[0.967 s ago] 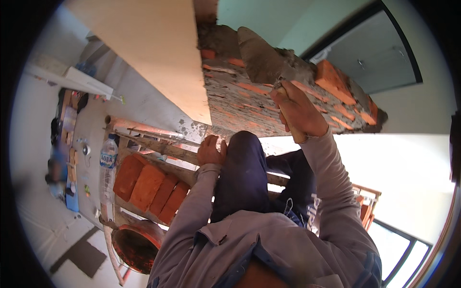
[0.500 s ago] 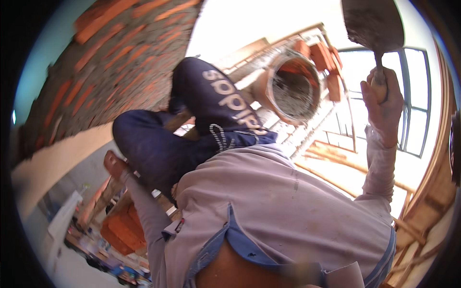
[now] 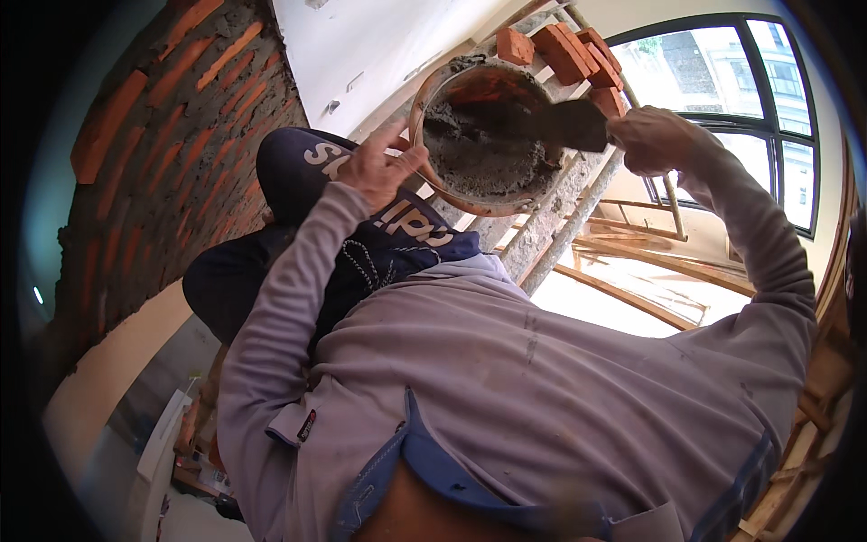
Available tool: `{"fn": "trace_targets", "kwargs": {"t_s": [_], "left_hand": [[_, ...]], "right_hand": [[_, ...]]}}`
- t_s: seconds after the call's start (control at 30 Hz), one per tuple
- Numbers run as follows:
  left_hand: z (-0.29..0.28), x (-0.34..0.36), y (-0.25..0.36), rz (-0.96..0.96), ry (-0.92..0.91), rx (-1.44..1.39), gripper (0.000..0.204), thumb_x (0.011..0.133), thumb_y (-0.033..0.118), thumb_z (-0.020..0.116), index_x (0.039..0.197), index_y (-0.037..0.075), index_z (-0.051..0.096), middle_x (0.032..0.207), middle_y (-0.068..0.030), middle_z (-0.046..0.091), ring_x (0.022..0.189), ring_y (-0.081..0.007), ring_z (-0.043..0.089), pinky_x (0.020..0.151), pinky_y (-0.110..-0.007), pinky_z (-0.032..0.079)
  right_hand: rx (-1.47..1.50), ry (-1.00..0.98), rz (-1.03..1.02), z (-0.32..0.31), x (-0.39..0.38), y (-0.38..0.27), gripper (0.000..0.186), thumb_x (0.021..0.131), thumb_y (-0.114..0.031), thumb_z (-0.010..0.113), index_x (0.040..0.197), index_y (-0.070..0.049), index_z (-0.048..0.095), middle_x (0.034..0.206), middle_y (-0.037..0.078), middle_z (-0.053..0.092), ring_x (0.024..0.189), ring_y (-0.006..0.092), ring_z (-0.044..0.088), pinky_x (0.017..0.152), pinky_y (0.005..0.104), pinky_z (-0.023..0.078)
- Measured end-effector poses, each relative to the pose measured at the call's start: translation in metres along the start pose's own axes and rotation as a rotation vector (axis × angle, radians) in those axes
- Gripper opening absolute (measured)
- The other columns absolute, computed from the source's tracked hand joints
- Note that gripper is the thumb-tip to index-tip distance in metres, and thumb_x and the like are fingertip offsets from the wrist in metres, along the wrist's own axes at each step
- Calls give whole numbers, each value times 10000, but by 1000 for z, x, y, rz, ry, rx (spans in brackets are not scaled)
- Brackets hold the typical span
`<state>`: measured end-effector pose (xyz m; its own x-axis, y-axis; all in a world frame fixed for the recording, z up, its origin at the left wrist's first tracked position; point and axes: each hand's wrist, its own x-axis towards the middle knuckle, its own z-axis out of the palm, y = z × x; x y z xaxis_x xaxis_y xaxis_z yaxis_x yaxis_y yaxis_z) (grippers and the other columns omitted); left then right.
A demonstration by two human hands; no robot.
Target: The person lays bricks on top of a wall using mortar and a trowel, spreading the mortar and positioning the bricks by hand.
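Observation:
A round orange-brown bucket [image 3: 495,210] of wet grey mortar [image 3: 488,149] stands in front of me, tilted in this view. My left hand [image 3: 381,170] is at its left rim, fingers and thumb apart from each other and curled at the edge. In my right hand [image 3: 657,143] is a trowel, its fist closed round the handle. The trowel's dark, mortar-coated blade [image 3: 580,125] reaches over the bucket's right side, its front end blurred against the mortar. The trowel's handle is mostly hidden by my fingers.
Several loose red bricks [image 3: 564,54] are stacked just beyond the bucket. A brick wall [image 3: 172,154] with rough mortar joints rises at the left. The bucket rests by scaffold poles [image 3: 578,221]. A dark-framed window [image 3: 768,117] is at the right, with timber planks [image 3: 664,256] below.
My left hand has come up from low at the left to the bucket's rim. My right hand has lowered the trowel from the upper right to the bucket. The view has shifted.

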<state>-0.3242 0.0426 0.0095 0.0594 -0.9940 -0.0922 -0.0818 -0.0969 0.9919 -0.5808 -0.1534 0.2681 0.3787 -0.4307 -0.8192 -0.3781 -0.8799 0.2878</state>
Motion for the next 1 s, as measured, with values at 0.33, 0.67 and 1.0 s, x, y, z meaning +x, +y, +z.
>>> {"fn": "trace_targets", "kwargs": {"t_s": [0.33, 0.67, 1.0], "left_hand": [[43, -1, 20, -95, 12, -253, 676, 921, 170, 680, 1434, -98, 331, 1021, -83, 635, 870, -99, 592, 771, -220, 518], [61, -5, 46, -56, -97, -255, 664, 921, 113, 668, 1454, -67, 315, 1016, -48, 626, 860, -81, 591, 765, -211, 518], [19, -3, 22, -65, -1, -171, 692, 938, 280, 662, 1437, -78, 343, 907, -65, 671, 807, -87, 603, 735, -233, 510]], "right_hand": [[470, -305, -87, 52, 23, -24, 297, 709, -85, 604, 988, 14, 581, 811, 195, 602, 763, 348, 632, 677, 431, 534], [1112, -3, -180, 87, 14, -77, 217, 756, -74, 585, 945, 14, 529, 662, 89, 564, 491, 180, 596, 408, 316, 494], [1347, 178, -78, 121, 1, -60, 264, 748, -106, 625, 970, 6, 534, 668, 68, 548, 482, 137, 542, 436, 297, 454]]}}
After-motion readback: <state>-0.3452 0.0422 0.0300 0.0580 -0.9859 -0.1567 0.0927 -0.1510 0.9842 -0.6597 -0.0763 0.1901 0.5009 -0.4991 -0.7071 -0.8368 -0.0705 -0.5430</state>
